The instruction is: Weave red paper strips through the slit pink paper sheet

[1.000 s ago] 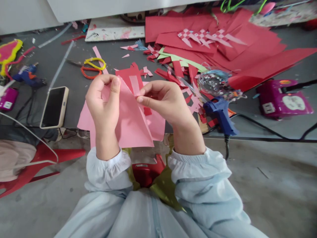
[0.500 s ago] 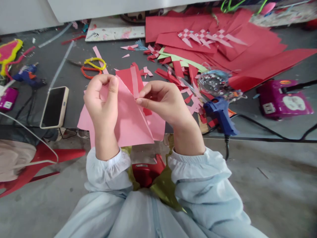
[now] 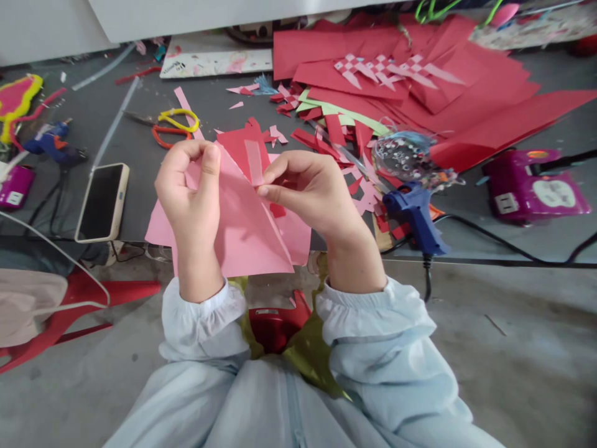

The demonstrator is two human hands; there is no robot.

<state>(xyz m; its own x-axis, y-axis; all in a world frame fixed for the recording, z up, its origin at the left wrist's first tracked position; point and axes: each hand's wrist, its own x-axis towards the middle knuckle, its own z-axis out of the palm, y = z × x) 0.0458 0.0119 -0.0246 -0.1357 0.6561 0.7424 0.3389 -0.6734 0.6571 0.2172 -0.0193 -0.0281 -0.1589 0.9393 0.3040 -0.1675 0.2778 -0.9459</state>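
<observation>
My left hand [image 3: 189, 193] is closed, thumb against fingers, on the upper edge of a pink paper sheet [image 3: 237, 236], which is held tilted above the table's front edge. My right hand [image 3: 310, 193] pinches the lower end of a narrow pink paper strip [image 3: 254, 158] beside the sheet's slanting edge. Whether the strip is joined to the sheet cannot be seen behind the fingertips. Red paper [image 3: 233, 143] and more pink paper [image 3: 298, 233] lie behind and beneath the held sheet.
Scissors [image 3: 175, 127] and a phone [image 3: 103, 202] lie to the left. A blue glue gun [image 3: 415, 214], its cord and a purple box [image 3: 536, 186] are at right. Red sheets [image 3: 326, 53] with woven pink-and-red pieces [image 3: 380, 68] are piled behind, near paper scraps [image 3: 336, 127].
The pink strip now looks shorter and broader, its upper end having come down. My left hand has shifted slightly left, and the sheet's lower corner has moved slightly right.
</observation>
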